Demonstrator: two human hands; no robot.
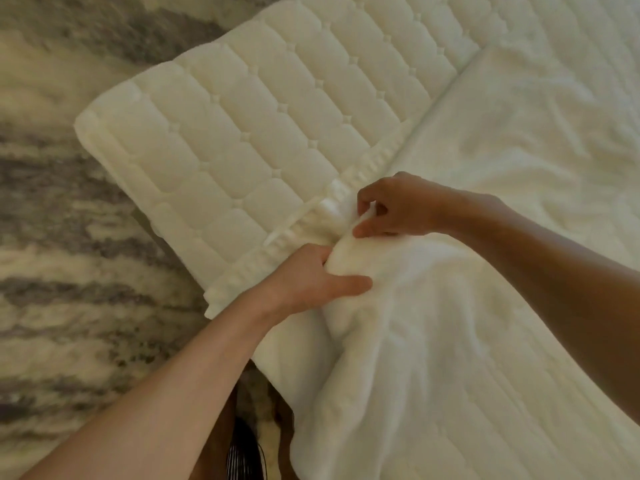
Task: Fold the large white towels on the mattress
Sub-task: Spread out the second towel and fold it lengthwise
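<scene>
Towel (433, 341): white, rumpled over mattress (242, 133); spreads right of and below both grips, near edge hanging off the mattress side.
Left grip (311, 277): fingers curled into a bunched fold of towel, thumb on top; holding it.
Right grip (391, 207): just above the left grip, pinching a thin bit of towel edge between thumb and fingers.
Why: probably finding the corner along the hem, so the edge can be pulled straight before folding.
Stage: likely early; no neat fold visible.
Rug (52, 237): grey-cream, left of both grips.
</scene>
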